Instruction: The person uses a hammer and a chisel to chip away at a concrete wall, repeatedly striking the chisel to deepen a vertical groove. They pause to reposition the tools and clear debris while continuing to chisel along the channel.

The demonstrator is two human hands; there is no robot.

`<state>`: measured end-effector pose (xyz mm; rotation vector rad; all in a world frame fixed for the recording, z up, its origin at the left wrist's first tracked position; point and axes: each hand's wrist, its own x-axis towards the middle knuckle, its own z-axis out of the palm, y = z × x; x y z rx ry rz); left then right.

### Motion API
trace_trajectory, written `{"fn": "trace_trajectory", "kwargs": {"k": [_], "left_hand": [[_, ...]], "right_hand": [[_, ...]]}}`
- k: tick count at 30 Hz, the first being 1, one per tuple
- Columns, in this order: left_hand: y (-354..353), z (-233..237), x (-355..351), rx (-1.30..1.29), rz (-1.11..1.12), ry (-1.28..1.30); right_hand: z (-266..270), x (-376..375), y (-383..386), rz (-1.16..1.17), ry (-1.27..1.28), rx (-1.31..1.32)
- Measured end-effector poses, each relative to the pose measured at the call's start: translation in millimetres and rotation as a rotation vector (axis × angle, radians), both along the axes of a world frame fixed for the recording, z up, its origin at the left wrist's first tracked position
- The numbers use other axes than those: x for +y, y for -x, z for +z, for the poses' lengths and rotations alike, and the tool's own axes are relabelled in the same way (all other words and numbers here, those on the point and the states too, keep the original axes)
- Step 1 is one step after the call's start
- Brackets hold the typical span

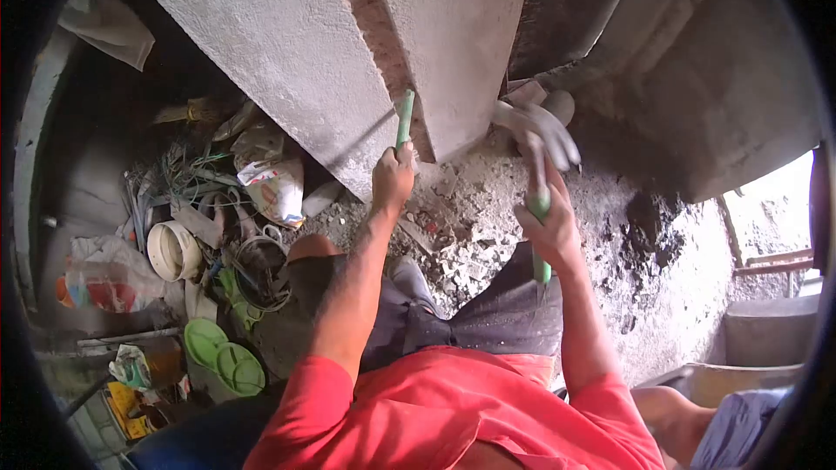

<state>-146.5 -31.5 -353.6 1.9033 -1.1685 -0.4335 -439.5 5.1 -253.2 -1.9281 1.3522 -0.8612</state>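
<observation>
My left hand [394,178] is closed around a green chisel [405,117], which sticks up out of my fist in front of the rough groove [370,26] cut in the plastered wall. A claw hammer [539,205] with a green handle is gripped in my right hand [553,231]. Its grey metal head, smeared by motion, is raised to the right of the wall's lower corner. The chisel's end overlaps the groove in this view. Broken plaster and rubble [466,257] lie on the ground below, between my legs.
On the left are a cream bucket [173,251], a dark pail [263,265], green plastic lids [239,369], plastic bags [277,187] and tangled cords. A large grey curved surface [723,78] overhangs the right side. Another person's knee [670,418] shows at lower right.
</observation>
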Motion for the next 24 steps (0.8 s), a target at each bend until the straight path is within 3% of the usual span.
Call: {"fn": "trace_trajectory", "kwargs": {"k": [2,5,7,9,10,11,12,13,15,18,20,23,24], "left_hand": [[0.2,-1.4,-3.9,-0.059,0.028,0.019],[0.6,-3.5,-3.0,-0.09,0.017,0.037],[0.2,-3.0,-3.5,-0.116,-0.002,0.095],[0.4,1.6,-2.8,-0.044,0.036,-0.027],[1.3,5.6,-1.3,-0.032,0.033,-0.014],[-5.0,-14.1,-3.9,0.378,0.02,-0.41],[-23.0,-59.5,-0.7,0.221,-0.142,-0.493],[-23.5,-89.9,18.0,0.049,-0.07,-0.372],[-11.7,-116.6,38.1,-0.051,0.03,-0.336],[12.0,-72.8,66.4,0.102,0.025,-0.384],[20.0,-43.3,63.8,0.126,0.031,-0.277],[24.1,-13.5,54.5,0.034,0.023,-0.058],[23.6,-7.5,50.3,0.042,0.031,-0.059]], "right_hand": [[39.2,-8.7,-34.0,0.097,0.137,0.001],[48.2,-24.1,-80.1,0.146,0.052,-0.075],[24.4,-40.6,-105.4,0.126,0.1,-0.033],[-22.7,-63.9,-120.6,0.109,0.145,0.006],[-51.3,-83.6,-121.3,0.141,0.105,0.128],[-71.6,-96.5,-121.4,0.17,0.069,0.248],[-89.2,-86.2,-117.5,0.175,0.078,0.248],[-105.5,-68.2,-112.1,0.148,0.042,0.216],[-101.0,-73.5,-115.5,0.153,0.021,0.206],[-49.1,-32.6,-99.5,0.088,-0.12,0.085],[-55.2,-36.9,-83.9,0.05,-0.164,0.05],[-49.7,-34.0,-67.0,0.03,-0.379,-0.305],[-65.8,-38.7,-58.0,0.097,-0.162,-0.269]]}}
